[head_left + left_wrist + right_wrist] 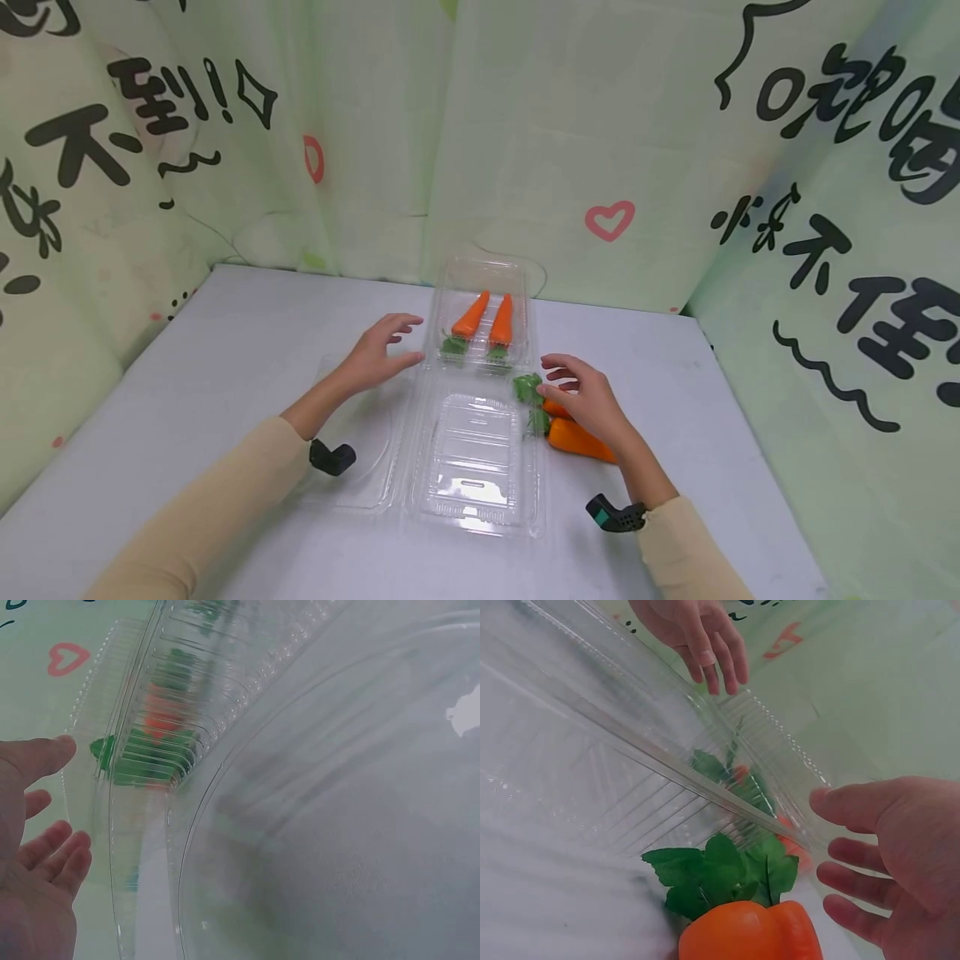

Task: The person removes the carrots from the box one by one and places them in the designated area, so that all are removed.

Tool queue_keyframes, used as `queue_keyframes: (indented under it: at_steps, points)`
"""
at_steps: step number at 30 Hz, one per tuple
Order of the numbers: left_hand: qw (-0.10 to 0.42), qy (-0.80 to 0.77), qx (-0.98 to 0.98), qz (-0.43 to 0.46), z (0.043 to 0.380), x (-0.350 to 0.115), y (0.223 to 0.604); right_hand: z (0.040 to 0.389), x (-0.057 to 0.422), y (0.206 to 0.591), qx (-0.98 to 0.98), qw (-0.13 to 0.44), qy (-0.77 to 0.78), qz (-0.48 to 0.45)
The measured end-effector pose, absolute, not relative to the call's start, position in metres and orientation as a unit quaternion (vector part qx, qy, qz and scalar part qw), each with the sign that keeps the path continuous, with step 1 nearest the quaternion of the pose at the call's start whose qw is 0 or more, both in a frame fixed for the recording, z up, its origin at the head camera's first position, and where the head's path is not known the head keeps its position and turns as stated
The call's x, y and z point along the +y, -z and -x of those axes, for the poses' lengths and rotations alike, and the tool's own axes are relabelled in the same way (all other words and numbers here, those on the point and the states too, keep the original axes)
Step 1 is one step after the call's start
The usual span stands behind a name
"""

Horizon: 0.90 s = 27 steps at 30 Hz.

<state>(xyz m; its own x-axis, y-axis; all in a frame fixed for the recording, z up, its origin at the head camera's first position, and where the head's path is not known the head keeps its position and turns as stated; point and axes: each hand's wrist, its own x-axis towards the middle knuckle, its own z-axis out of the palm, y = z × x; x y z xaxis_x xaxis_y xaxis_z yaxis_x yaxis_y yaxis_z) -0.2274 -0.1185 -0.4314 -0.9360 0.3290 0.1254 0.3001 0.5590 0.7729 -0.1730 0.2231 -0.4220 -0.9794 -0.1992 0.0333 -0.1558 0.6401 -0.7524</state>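
A clear plastic clamshell box (531,492) lies unfolded mid-table. Two orange carrots (501,323) with green leaves sit side by side in its far half, leaves toward me. My left hand (378,354) hovers by the left edge of that half, fingers apart and holding nothing. To the box's right, two more carrots (581,440) lie with their green leaves (528,387) against its side. Above these, my right hand (588,404) has loosely bent fingers and partly hides one carrot. In the right wrist view nothing sits between the right hand's thumb and fingers (855,883).
A second clear plastic piece (352,492) with a rounded outline lies left of the box, under my left forearm. Printed curtains (510,150) hang behind the white table (247,350) and along both sides. Each wrist wears a black camera mount (617,514).
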Motion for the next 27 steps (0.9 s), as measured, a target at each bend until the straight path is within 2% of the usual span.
queue_keyframes:
  at_steps: [27]
  points:
    - [0.023,-0.426,0.883,-0.193,0.235,-0.105,0.427,0.192,0.209,0.423,0.908,0.043,0.413,0.058]
